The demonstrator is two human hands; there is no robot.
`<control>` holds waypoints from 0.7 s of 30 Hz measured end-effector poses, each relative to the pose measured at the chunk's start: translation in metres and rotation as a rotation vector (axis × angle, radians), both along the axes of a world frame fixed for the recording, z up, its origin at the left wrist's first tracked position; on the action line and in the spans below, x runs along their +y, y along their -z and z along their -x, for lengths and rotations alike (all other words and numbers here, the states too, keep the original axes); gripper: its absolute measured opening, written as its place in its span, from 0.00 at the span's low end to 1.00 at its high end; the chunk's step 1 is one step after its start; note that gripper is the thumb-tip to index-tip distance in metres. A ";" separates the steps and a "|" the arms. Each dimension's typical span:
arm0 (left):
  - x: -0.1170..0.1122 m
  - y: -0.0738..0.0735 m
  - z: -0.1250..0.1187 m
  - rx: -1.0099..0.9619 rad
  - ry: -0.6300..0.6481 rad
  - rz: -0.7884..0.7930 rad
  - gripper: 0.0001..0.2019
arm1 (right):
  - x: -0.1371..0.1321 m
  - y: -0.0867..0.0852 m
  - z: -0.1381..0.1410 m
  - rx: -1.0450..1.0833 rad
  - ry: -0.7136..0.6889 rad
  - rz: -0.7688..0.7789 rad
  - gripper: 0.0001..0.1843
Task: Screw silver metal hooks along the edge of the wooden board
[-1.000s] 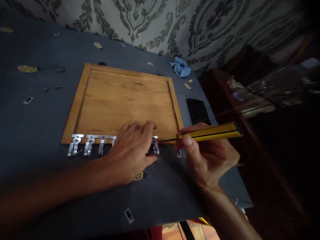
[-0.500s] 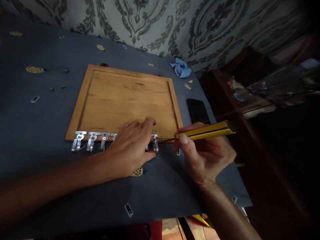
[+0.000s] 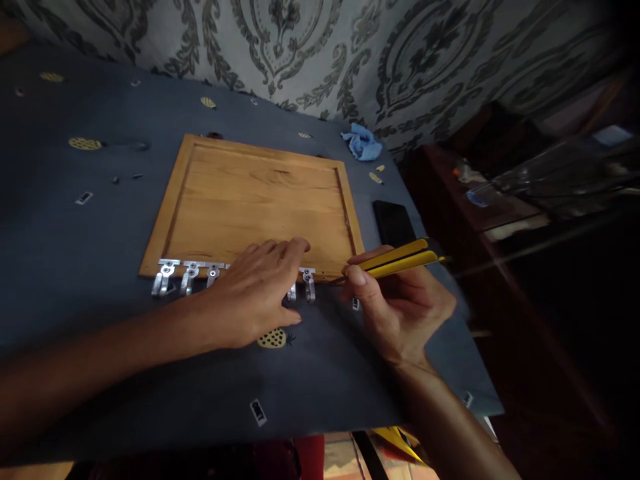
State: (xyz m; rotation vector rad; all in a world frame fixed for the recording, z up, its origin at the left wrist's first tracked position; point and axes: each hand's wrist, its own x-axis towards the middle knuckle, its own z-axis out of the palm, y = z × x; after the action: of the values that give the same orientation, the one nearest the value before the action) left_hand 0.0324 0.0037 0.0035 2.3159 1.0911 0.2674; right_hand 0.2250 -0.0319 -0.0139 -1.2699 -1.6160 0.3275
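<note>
A wooden board lies flat on a dark blue tablecloth. Several metal hooks are screwed along its near edge. My left hand rests on that edge, fingers stretched over the board and covering some hooks. Just right of it is another hook. My right hand grips a yellow-handled screwdriver, held almost level, its thin shaft pointing left toward the board's near right corner.
A black phone lies right of the board, a crumpled blue cloth behind it by the patterned wall. Small screws lie left of the board. The table's right edge drops to a dark shelf with clutter.
The view has shifted slightly, so the board sits a little further right. The screwdriver handle has tilted up and drawn left. My left hand stays on the board's near edge.
</note>
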 end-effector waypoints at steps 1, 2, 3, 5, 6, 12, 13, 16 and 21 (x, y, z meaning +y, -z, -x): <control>0.000 -0.001 0.001 0.008 -0.006 -0.006 0.33 | 0.000 0.000 0.000 0.000 -0.003 -0.003 0.05; 0.000 -0.001 0.002 0.015 -0.013 -0.006 0.33 | 0.000 0.000 -0.001 0.001 -0.004 -0.006 0.04; 0.000 -0.002 0.002 0.019 -0.019 -0.001 0.33 | 0.000 0.000 -0.001 0.001 -0.006 -0.007 0.04; 0.001 -0.001 0.003 0.018 -0.034 0.015 0.33 | 0.000 0.000 -0.001 0.005 -0.011 -0.004 0.04; 0.001 -0.001 0.003 0.013 -0.041 0.020 0.33 | -0.001 0.000 -0.001 0.008 -0.014 -0.003 0.04; -0.002 0.006 0.003 -0.009 -0.086 -0.014 0.32 | -0.001 -0.001 0.000 0.002 -0.006 0.009 0.05; -0.002 0.006 0.003 -0.012 -0.089 -0.023 0.31 | -0.001 -0.002 0.000 -0.003 0.001 0.015 0.05; -0.003 0.007 0.002 -0.012 -0.088 -0.044 0.30 | 0.000 -0.002 0.001 -0.011 0.006 0.027 0.06; -0.004 0.008 0.002 -0.014 -0.086 -0.057 0.29 | 0.000 -0.003 0.003 0.003 0.005 0.042 0.06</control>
State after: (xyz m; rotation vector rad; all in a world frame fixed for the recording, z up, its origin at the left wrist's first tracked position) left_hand 0.0299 -0.0001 -0.0040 2.3168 1.1916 0.3519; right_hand 0.2224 -0.0322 -0.0106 -1.3045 -1.6104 0.3617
